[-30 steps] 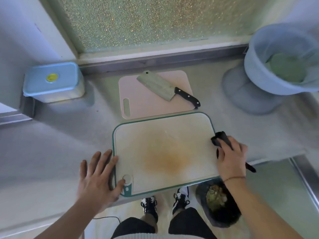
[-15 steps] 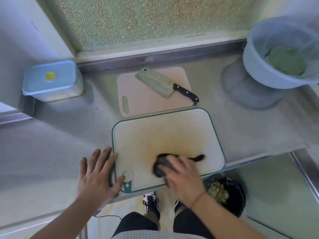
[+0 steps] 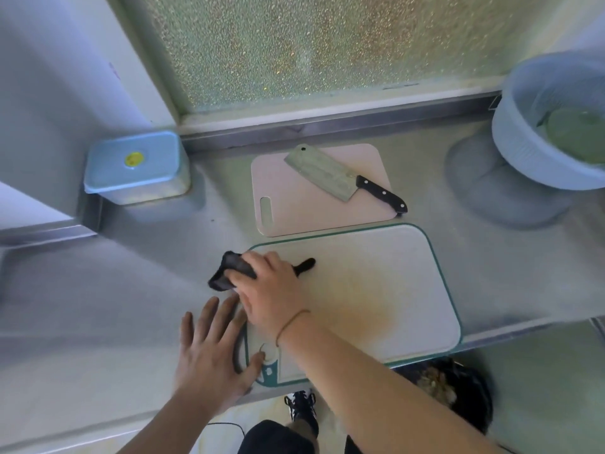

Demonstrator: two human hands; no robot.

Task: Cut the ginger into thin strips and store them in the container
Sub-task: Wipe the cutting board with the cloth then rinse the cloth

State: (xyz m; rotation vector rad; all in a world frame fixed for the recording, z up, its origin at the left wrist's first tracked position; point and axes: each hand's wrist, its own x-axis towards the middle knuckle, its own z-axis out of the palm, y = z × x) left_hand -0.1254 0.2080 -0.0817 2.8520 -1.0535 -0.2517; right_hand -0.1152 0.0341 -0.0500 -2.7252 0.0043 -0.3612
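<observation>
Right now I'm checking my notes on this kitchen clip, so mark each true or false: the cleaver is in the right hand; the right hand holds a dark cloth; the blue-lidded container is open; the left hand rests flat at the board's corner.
1. Cleaver in right hand: false, it lies on the pink board.
2. Right hand holds dark cloth: true.
3. Container open: false, its lid is on.
4. Left hand flat at the white board corner: true.

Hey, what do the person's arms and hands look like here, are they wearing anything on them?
Both forearms are bare, with no sleeves in view. The right hand has a thin cord bracelet around its wrist. The left hand shows no ring, watch or glove. Neither hand is gloved.
</observation>
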